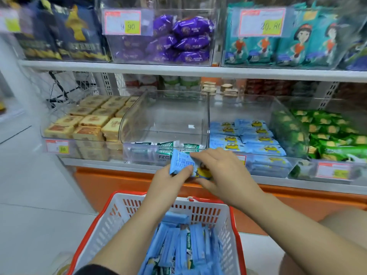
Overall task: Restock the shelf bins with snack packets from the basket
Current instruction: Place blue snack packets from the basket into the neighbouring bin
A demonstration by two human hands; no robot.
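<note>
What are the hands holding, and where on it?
A light blue plastic snack packet with a yellow cartoon figure: the left hand pinches its left end, the right hand holds its right end.

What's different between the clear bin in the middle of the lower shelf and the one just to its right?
The middle bin is almost empty, the right bin well filled. The middle bin holds a few green-and-white packets at its front; the right bin holds light blue packets in rows. Both are clear plastic, side by side. The left hand and right hand hold a blue packet.
</note>
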